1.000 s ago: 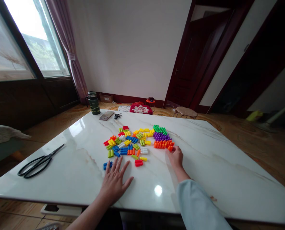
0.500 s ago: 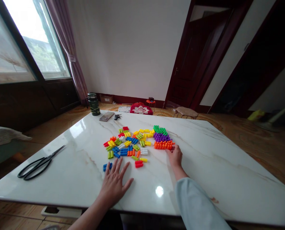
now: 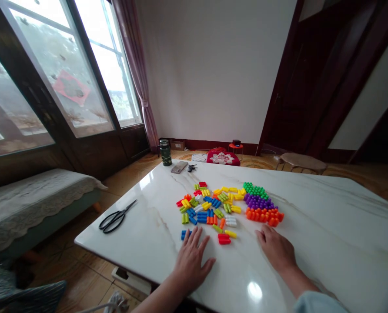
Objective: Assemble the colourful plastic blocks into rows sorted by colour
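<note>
Three single-colour clusters [image 3: 260,202] are being borne by one marbled counter [image 3: 148,230] near windows [image 3: 114,82], left grip [image 3: 191,261] splayed empty, right grip [image 3: 277,248] curled, contents unclear.

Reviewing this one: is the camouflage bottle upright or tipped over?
Upright: the bottle stands base-down on the table, lid uppermost.

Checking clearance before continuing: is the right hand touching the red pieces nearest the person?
Apart. The head view shows bare white tabletop between the right hand and those red pieces.
</note>
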